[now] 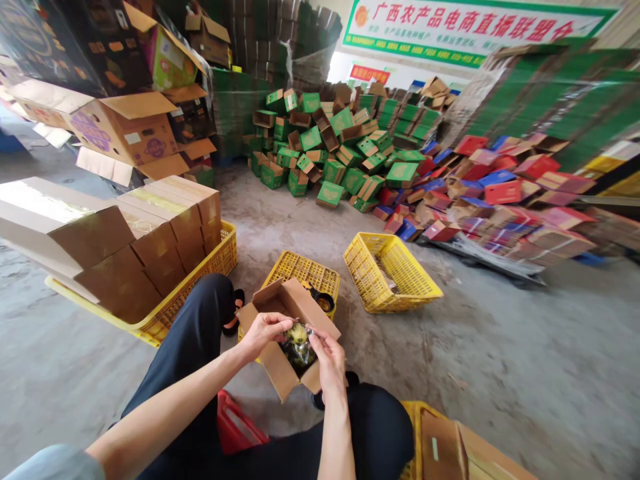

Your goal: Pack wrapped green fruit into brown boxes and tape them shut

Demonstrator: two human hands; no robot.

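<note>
A small brown cardboard box (280, 303) stands open between my knees, its flaps spread. Inside it lies a clear plastic bag of greenish fruit (299, 343). My left hand (264, 331) reaches in from the left, fingers curled and pinched on the top of the bag. My right hand (327, 357) comes from the right, its fingers closed on the bag's other side. The box rests on an upturned yellow crate (305, 270).
A yellow crate of closed brown cartons (165, 227) sits to my left. An empty yellow basket (390, 273) lies tilted ahead on the concrete floor. Heaps of green boxes (340, 143) and red and blue boxes (490, 193) fill the back. A red item (237, 423) lies under my legs.
</note>
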